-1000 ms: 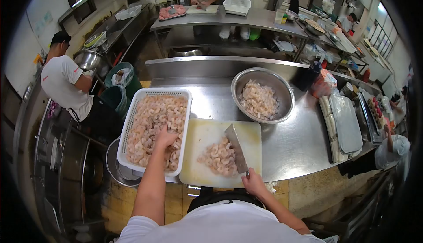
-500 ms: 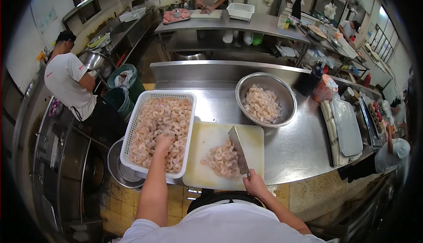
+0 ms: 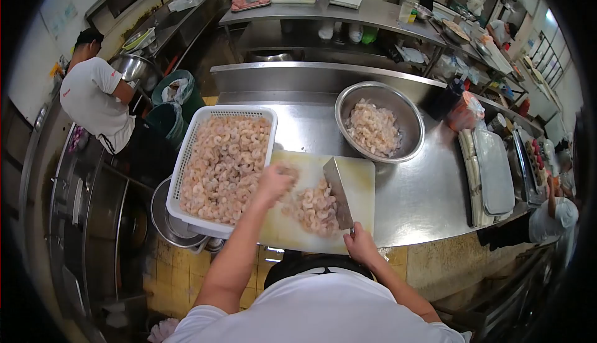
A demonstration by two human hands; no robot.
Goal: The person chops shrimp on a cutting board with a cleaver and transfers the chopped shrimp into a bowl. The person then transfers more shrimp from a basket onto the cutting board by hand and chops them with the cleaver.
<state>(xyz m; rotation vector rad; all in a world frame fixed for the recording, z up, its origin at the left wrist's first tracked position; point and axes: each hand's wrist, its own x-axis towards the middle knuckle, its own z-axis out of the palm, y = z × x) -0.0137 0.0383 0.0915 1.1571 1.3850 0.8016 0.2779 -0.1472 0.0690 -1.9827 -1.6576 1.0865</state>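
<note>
Squarely between the two hands lay the heap of peeled shrimp on the white cutting board, and everything at close range was arranged around it. From the left hand the heap lay to the right and a little closer to the body; from the right hand it lay to the left and slightly farther off. The right hand was clenched around the handle of a cleaver, whose long axis pointed away from the body, its far end leaning toward the left. That blade ran along the right flank of the heap, so the steel was closer to the shrimp than either set of fingers (whether its edge touched the board could not be made out).

The left hand hung above the left part of the board, just beside the right rim of the white plastic basket. Its fingers looked curled but were blurred, and I could not tell whether they grasped anything. The basket, with its longer sides running away from the body, held a deep load of whole peeled shrimp. Beyond the board, toward the right, a stainless steel bowl stood on the metal worktable with pale shrimp meat inside, well apart from the left hand.
</note>
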